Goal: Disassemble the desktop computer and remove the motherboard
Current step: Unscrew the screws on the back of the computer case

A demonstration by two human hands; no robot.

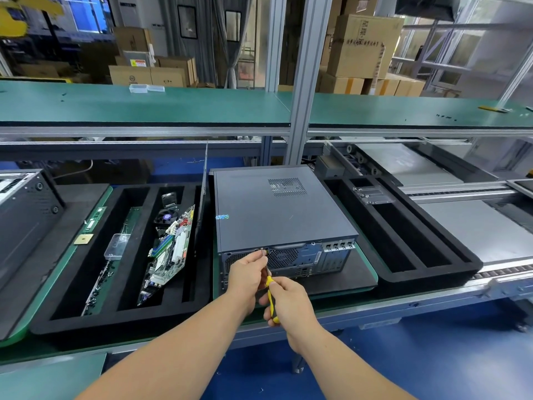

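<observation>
Assembly-line workstation in a warehouse: a conveyor bench (432,293) with aluminium framing runs left to right above a blue floor.

Nearest the camera, two bare forearms reach in from the bottom edge. The right hand (288,301) is curled round the yellow handle of a screwdriver (271,295), with its shaft angled up toward the rear panel of the computer case. The left hand (245,272) pinches the shaft near the tip with fingers and thumb drawn together, at a point on the upper edge of the rear panel. Whether the tip sits in a screw cannot be told.

The desktop computer case (277,215), dark grey with its cover closed, lies flat on a green-edged pallet (366,280) at bench centre, rear panel toward the person.

Just left of it, a black foam tray (86,321) holds a motherboard (170,252) standing on edge in one slot, a clear plastic box (116,246) and other circuit parts. Further left sits another dark case (23,215), partly cut off.

Just right of the computer, a second black foam tray (450,255) holds a clear plastic piece (372,194) in its far slot.

Behind, a green-topped shelf (173,105) spans the frame; stacked cardboard boxes (360,47) stand beyond.
</observation>
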